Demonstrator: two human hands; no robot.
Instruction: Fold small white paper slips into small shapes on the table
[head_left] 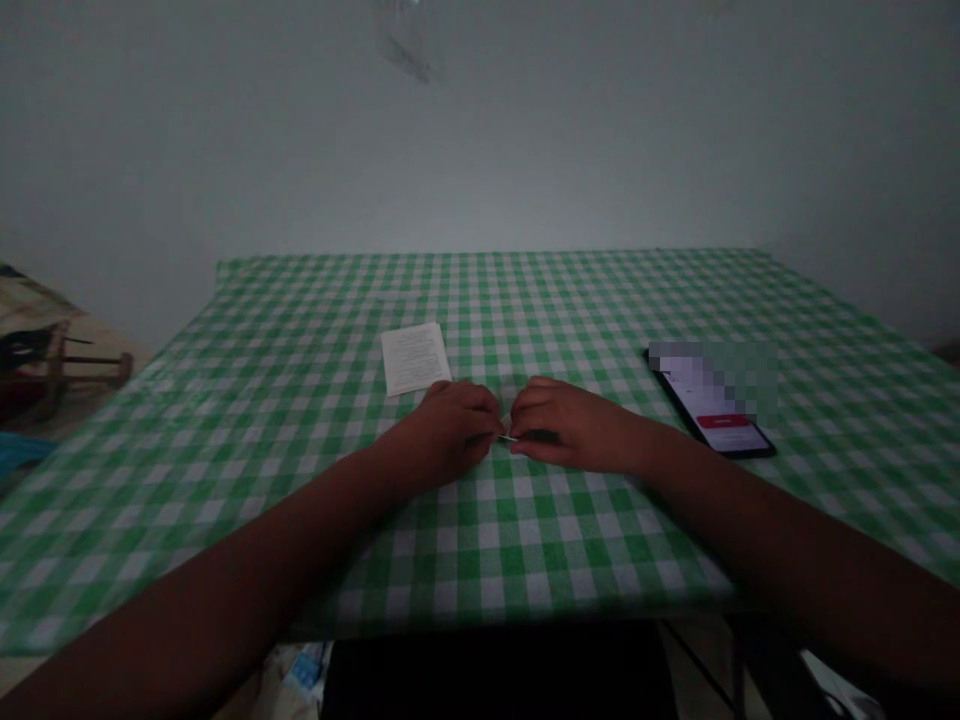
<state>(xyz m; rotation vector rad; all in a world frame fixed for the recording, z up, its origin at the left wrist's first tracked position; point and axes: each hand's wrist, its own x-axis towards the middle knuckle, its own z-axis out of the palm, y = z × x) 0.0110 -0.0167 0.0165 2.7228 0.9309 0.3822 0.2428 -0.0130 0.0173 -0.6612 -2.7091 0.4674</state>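
A small white piece (508, 437) is pinched at the fingertips of both hands, low over the near middle of the table; its material cannot be told, since most of it is hidden. The fingers of the left hand (457, 428) are bent and narrowly closed upon it from the nine o'clock side. By the fingers of the right hand (574, 425) it is met from three o'clock, the thumb being held below the curled fingers, with a dark gap left between them behind the tips. The two hands are kept close together, just apart.

At about ten o'clock from the white piece, a printed paper (415, 358) is laid flat, its near edge partly overlapped in view by the left hand; whether it is touched cannot be told. Just past three o'clock, beyond the right wrist, a smartphone (709, 405) is set face up with its screen lit; its upper part is blurred by pixelation, and a red bar is shown near its lower end.

The table (525, 560) is covered by a green-and-white checked tablecloth. At twelve o'clock, it is backed by a pale wall (562, 130). Toward nine o'clock, beyond the table, a wooden frame (56, 365) is seen.
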